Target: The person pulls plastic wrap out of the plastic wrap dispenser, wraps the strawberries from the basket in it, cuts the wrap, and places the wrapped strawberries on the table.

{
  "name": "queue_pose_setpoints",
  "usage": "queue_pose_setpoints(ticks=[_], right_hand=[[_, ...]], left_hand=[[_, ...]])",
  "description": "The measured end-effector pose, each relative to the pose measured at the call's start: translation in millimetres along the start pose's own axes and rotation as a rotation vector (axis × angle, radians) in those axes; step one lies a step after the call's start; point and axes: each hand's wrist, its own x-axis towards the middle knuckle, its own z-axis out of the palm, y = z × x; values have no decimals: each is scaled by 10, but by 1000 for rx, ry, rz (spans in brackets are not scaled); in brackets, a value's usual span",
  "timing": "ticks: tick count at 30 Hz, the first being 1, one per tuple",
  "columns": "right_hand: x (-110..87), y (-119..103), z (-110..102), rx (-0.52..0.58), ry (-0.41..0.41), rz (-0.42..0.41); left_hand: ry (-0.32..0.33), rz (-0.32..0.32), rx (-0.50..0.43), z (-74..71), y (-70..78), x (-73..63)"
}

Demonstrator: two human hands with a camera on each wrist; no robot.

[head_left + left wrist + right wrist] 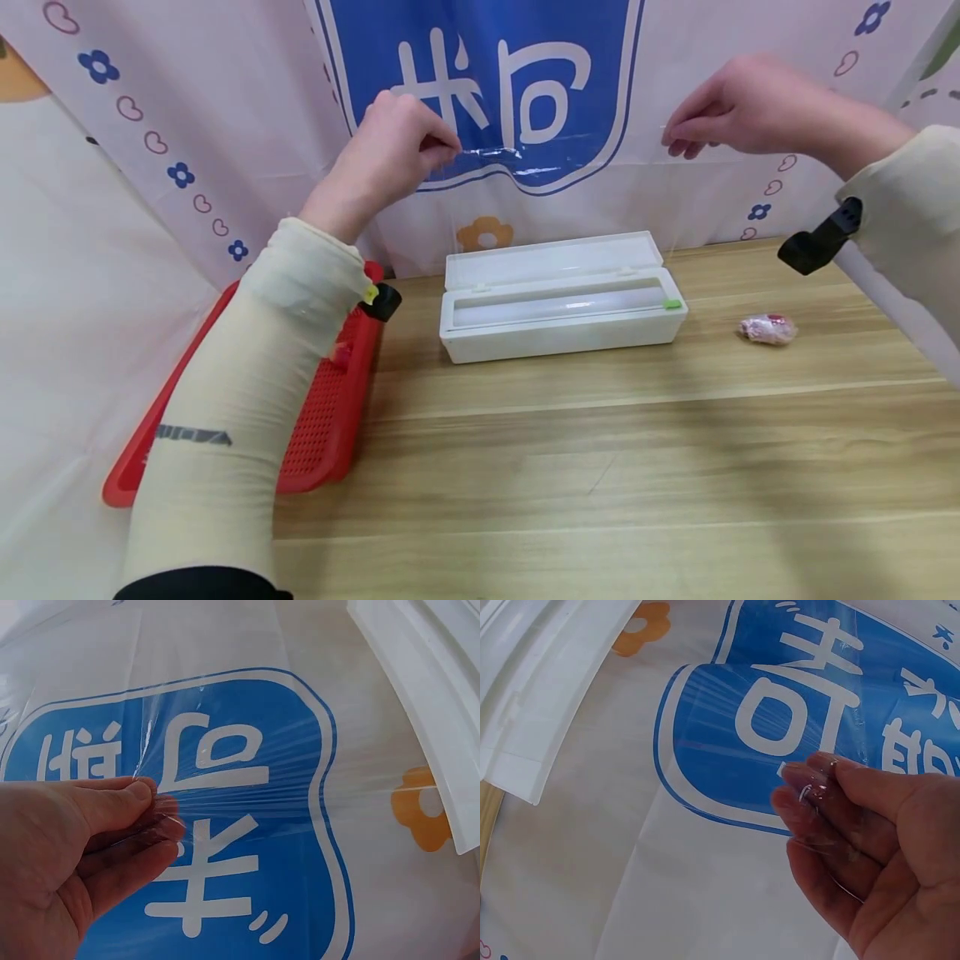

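Note:
A sheet of clear cling film (491, 153) is stretched in the air between my two hands, in front of the hanging cloth. My left hand (397, 146) pinches one corner between thumb and fingers, and creases fan out from that grip in the left wrist view. At the other side my right hand (738, 112) pinches the film; in the right wrist view it lies over the curled fingers (817, 802). Below and between the hands, a white cling film box (562, 321) stands on the table with its lid (551, 260) raised. A roll of film (562, 307) lies inside it.
A green slider (672, 304) sits at the box's right end. Right of the box lies a small film-wrapped item (768, 329). At left a red basket (318, 442) is partly covered by my left sleeve. A printed cloth (592, 200) hangs behind the wooden table (570, 467).

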Motion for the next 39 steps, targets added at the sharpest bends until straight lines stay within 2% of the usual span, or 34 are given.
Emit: queue_pose_setpoints(ticks=[14, 19, 29, 39], right_hand=[[-83, -106, -166, 61, 153, 98], [-100, -140, -207, 107, 183, 132], [-128, -168, -278, 112, 230, 163], [-90, -149, -418, 155, 314, 21]], left_hand=[[241, -79, -15, -83, 71, -10], [293, -54, 2, -145, 106, -29], [367, -15, 1, -230, 140, -73], [467, -8, 1, -368, 188, -100]])
